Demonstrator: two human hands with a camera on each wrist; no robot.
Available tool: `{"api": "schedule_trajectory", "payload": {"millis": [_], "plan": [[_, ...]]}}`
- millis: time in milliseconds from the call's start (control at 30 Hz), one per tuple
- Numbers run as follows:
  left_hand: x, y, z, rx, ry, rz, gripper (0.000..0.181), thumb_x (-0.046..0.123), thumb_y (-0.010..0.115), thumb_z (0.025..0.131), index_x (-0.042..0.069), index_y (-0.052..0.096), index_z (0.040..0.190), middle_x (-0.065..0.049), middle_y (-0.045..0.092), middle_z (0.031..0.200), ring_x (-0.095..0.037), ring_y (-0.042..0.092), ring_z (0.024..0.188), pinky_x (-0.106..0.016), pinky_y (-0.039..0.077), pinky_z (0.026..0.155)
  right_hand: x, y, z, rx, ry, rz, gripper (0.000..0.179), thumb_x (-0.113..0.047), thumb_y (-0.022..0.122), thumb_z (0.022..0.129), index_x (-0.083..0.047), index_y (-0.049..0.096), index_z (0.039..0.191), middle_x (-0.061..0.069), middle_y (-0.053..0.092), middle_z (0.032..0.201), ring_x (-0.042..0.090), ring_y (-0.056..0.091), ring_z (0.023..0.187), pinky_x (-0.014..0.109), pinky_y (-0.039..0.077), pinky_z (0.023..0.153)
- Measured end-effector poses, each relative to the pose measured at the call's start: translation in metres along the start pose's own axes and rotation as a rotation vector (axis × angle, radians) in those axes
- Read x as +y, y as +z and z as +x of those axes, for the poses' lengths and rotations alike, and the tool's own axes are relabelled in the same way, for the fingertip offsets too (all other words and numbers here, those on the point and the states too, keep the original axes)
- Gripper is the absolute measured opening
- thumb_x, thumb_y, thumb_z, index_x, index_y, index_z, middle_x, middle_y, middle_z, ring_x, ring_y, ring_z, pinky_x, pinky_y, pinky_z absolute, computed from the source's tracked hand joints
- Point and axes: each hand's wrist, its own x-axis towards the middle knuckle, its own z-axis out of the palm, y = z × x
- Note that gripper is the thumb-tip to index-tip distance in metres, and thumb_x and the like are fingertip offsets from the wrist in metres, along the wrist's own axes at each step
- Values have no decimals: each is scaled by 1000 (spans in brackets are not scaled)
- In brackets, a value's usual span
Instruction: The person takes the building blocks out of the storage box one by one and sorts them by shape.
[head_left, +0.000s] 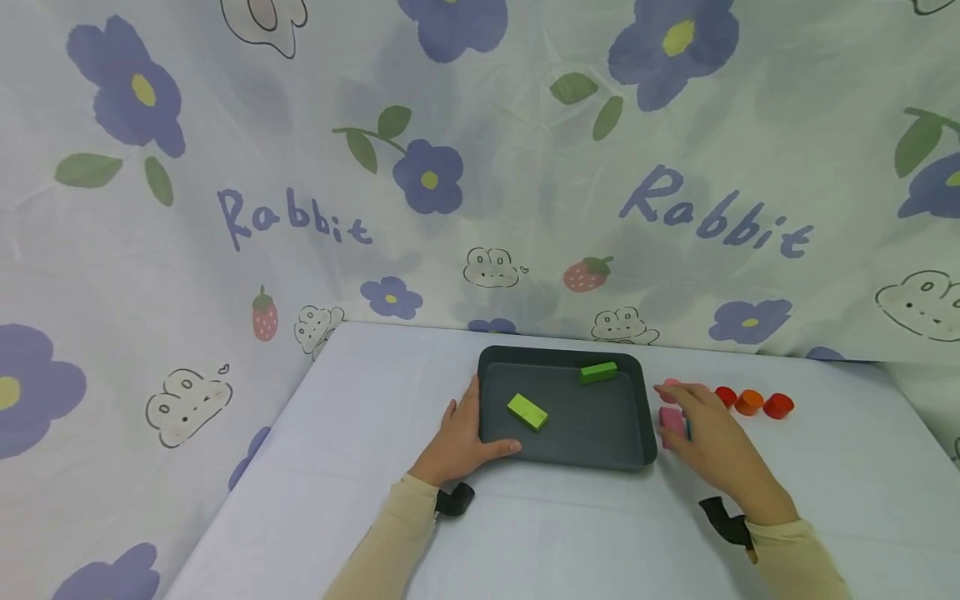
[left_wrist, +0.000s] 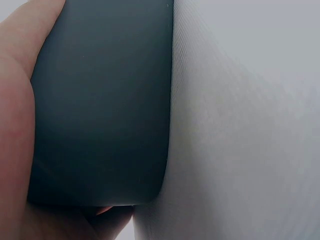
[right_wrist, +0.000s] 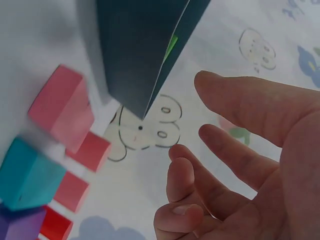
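A dark grey baking tray (head_left: pixel 570 446) lies on the table, with a light green block (head_left: pixel 527 412) and a darker green block (head_left: pixel 598 372) inside. My left hand (head_left: pixel 467 442) holds the tray's near left corner, fingers along the left side and thumb over the front rim. The left wrist view shows the tray wall (left_wrist: pixel 105 110) close up. My right hand (head_left: pixel 708 442) hovers right of the tray, fingers spread and nothing between them. Near it are a pink block (right_wrist: pixel 60 105), a teal block (right_wrist: pixel 32 172) and a purple block (right_wrist: pixel 20 222), the last two mostly hidden in the head view.
Behind the right hand runs a row of small pieces, among them a red one (head_left: pixel 725 396), an orange one (head_left: pixel 749 402) and another red one (head_left: pixel 778 406). A white cloth covers the table (head_left: pixel 570 533). A printed curtain (head_left: pixel 525 233) hangs along the back and left.
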Motion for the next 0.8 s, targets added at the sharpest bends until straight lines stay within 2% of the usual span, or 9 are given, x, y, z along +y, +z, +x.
{"api": "schedule_trajectory", "payload": {"millis": [167, 300, 400, 633, 800], "plan": [[1, -1, -1, 8, 9, -10, 129, 69, 72, 80, 3, -5, 160, -11, 3, 168, -23, 12, 154, -49, 2, 124, -8, 6, 6, 10, -27, 14, 56, -9, 79, 86, 0, 57, 137, 29, 53, 134, 47, 52, 119, 62, 52, 89], [1, 0, -1, 8, 12, -12, 130, 69, 72, 80, 2, -5, 160, -11, 4, 168, -24, 12, 154, -50, 2, 124, -16, 11, 10, 23, -62, 44, 56, -8, 79, 85, 2, 57, 136, 27, 55, 131, 37, 60, 100, 52, 58, 83], [1, 0, -1, 2, 8, -10, 130, 70, 72, 80, 3, -6, 160, -11, 3, 168, -24, 12, 154, -49, 2, 124, -20, 17, 13, 20, -68, 67, 57, -8, 78, 86, 2, 56, 137, 28, 53, 132, 33, 61, 94, 48, 60, 78], [2, 0, -1, 5, 8, -11, 130, 69, 72, 80, 2, -5, 160, -12, 4, 168, -25, 13, 154, -50, 3, 124, -30, 31, 20, 0, -47, 90, 57, -11, 78, 87, -1, 55, 139, 25, 54, 135, 36, 61, 104, 54, 57, 85], [2, 0, -2, 7, 7, -23, 128, 67, 73, 81, 2, -5, 160, -13, 4, 168, -25, 12, 154, -49, 1, 124, -36, 42, 25, 6, -65, 75, 57, -11, 79, 87, -1, 56, 138, 23, 54, 136, 41, 55, 119, 57, 53, 93]]}}
